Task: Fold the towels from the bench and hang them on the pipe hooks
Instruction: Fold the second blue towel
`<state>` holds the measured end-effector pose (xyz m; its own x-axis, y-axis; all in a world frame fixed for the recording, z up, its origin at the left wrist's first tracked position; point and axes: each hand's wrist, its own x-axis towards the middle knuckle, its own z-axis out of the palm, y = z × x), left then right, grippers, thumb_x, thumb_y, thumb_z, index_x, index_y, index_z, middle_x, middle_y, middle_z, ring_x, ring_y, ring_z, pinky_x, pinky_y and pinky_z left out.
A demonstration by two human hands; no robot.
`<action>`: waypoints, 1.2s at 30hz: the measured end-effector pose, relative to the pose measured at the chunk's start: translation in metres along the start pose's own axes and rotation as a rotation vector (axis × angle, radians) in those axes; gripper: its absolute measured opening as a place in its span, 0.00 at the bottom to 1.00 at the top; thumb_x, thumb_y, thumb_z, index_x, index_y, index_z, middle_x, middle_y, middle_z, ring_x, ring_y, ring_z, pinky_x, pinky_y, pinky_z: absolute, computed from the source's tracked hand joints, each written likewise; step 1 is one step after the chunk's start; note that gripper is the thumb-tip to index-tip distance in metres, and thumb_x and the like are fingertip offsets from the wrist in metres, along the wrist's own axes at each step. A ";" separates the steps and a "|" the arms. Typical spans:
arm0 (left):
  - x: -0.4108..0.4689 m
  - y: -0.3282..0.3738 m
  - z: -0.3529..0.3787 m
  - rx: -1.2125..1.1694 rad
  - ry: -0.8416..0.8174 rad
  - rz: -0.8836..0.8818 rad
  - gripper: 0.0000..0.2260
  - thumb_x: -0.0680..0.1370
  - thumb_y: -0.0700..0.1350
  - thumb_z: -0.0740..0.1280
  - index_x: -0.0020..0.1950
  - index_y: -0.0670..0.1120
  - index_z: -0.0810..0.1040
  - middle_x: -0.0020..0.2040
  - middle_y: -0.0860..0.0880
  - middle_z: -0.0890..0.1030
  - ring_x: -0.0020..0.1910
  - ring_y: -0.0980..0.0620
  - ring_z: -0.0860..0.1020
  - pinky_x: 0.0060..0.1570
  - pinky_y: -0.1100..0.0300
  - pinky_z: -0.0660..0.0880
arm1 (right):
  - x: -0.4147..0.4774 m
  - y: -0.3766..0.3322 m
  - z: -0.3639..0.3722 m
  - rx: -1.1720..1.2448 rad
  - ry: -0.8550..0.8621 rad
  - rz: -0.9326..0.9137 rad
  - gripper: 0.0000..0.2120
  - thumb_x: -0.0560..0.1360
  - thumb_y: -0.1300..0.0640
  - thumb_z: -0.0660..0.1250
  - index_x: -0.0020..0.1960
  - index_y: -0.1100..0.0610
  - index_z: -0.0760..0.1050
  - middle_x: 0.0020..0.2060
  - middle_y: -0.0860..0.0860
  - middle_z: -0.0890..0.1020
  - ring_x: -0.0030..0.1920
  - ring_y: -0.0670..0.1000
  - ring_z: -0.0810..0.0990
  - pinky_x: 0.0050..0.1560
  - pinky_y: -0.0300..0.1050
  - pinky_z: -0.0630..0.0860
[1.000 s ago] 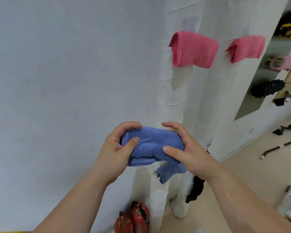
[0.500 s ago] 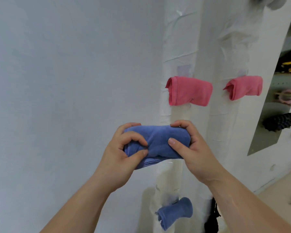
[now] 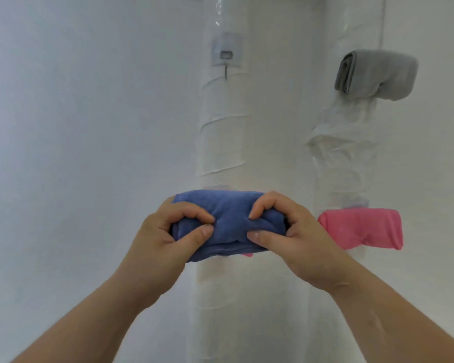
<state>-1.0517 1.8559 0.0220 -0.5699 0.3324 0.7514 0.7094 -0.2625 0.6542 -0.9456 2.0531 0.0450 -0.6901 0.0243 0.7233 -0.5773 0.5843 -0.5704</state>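
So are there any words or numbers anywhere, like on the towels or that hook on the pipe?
No, there are none to read.
The blue towel, gripped by the left hand and right hand, the pink towel and the grey towel show no label or print.
The clear hook plate on the pipe has a small metal piece, with no lettering visible on it.

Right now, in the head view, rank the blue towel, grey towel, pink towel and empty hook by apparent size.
1. The blue towel, though it is nearest the camera, so unsure.
2. The grey towel and pink towel look alike; not ranked.
3. The hook.
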 end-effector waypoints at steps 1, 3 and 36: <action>0.009 0.009 0.011 0.027 -0.007 0.014 0.16 0.75 0.31 0.72 0.42 0.54 0.85 0.50 0.59 0.81 0.51 0.59 0.81 0.46 0.66 0.78 | 0.010 0.000 -0.015 0.027 0.009 -0.024 0.10 0.70 0.63 0.72 0.46 0.49 0.78 0.49 0.49 0.81 0.51 0.52 0.81 0.52 0.50 0.79; 0.030 0.025 0.024 0.101 -0.021 0.044 0.18 0.74 0.31 0.72 0.45 0.57 0.85 0.54 0.60 0.79 0.55 0.59 0.80 0.50 0.62 0.80 | 0.033 -0.004 -0.038 0.040 0.031 -0.076 0.12 0.70 0.65 0.72 0.40 0.47 0.78 0.46 0.47 0.80 0.49 0.49 0.80 0.50 0.44 0.77; 0.279 0.106 -0.016 0.325 0.157 0.250 0.12 0.73 0.30 0.70 0.46 0.47 0.84 0.46 0.48 0.82 0.40 0.52 0.79 0.33 0.66 0.76 | 0.281 -0.073 -0.089 -0.150 0.192 -0.268 0.12 0.72 0.67 0.72 0.50 0.52 0.78 0.49 0.49 0.80 0.44 0.49 0.80 0.46 0.41 0.81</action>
<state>-1.1424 1.9066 0.3027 -0.4023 0.1463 0.9037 0.9129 -0.0103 0.4080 -1.0588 2.0899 0.3248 -0.4198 -0.0026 0.9076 -0.6465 0.7027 -0.2970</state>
